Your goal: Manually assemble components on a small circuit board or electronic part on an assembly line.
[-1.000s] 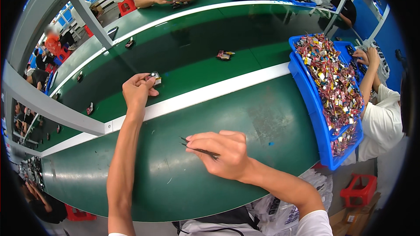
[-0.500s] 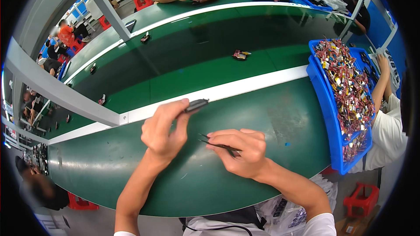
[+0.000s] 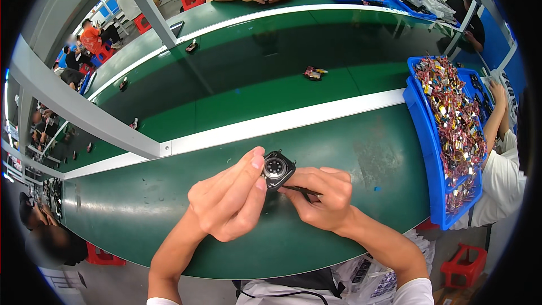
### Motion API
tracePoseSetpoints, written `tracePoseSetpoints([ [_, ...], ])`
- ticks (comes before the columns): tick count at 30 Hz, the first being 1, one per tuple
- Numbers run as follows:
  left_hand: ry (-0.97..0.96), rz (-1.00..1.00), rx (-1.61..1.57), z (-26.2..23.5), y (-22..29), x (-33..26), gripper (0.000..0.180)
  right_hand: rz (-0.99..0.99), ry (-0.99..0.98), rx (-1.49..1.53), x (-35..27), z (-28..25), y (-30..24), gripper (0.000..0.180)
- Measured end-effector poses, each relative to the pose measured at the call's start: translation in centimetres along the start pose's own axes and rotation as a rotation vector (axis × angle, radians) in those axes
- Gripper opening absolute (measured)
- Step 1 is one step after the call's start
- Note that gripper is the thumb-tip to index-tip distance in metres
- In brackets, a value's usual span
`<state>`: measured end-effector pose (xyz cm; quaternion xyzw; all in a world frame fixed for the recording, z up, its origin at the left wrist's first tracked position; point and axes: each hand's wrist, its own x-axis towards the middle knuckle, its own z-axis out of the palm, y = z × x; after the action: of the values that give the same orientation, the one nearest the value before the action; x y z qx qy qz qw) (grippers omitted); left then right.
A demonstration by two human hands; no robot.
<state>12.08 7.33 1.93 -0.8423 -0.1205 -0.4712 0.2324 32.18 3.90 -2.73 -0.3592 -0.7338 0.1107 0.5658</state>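
Note:
A black smartwatch case (image 3: 275, 169) with a round sensor window on its back is pinched between the thumb and fingers of my left hand (image 3: 228, 200). That round back faces up toward me. Close beside it on the right, my right hand (image 3: 323, 196) is closed on dark tweezers (image 3: 305, 191). The tweezers' tips reach the lower right edge of the case and are partly hidden there; whether they touch it I cannot tell. Both hands are above the green tabletop (image 3: 361, 152).
At right stands a blue tray (image 3: 422, 147) heaped with small wired parts. Beyond a white rail (image 3: 293, 117), a dark green belt (image 3: 254, 79) carries several small assemblies. A grey metal post (image 3: 90, 110) rises at left. Co-workers sit opposite and at right; a red stool (image 3: 463, 265) stands below.
My left hand has moved right and down and turned the watch case, so its round back now shows. The tweezers have come up against or very near its edge.

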Motion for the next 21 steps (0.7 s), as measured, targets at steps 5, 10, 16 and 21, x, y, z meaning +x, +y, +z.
tracePoseSetpoints([
  [5, -0.001, -0.005, -0.014, -0.03, 0.07, 0.23, 0.02, -0.006, 0.002, -0.014, 0.06, -0.04, 0.01, 0.022],
  [10, 0.001, -0.002, -0.012, -0.11, 0.17, 0.38, 0.021, -0.01, -0.003, -0.013, 0.04, -0.1, 0.0, 0.023],
  [16, -0.009, -0.009, -0.013, -0.34, 0.28, 0.45, 0.02, -0.011, 0.002, -0.016, 0.08, -0.1, -0.11, 0.023],
  [21, 0.034, -0.069, -0.009, -0.05, 0.24, 0.34, 0.025, -0.011, 0.002, -0.006, 0.01, -0.01, 0.01, 0.023],
])
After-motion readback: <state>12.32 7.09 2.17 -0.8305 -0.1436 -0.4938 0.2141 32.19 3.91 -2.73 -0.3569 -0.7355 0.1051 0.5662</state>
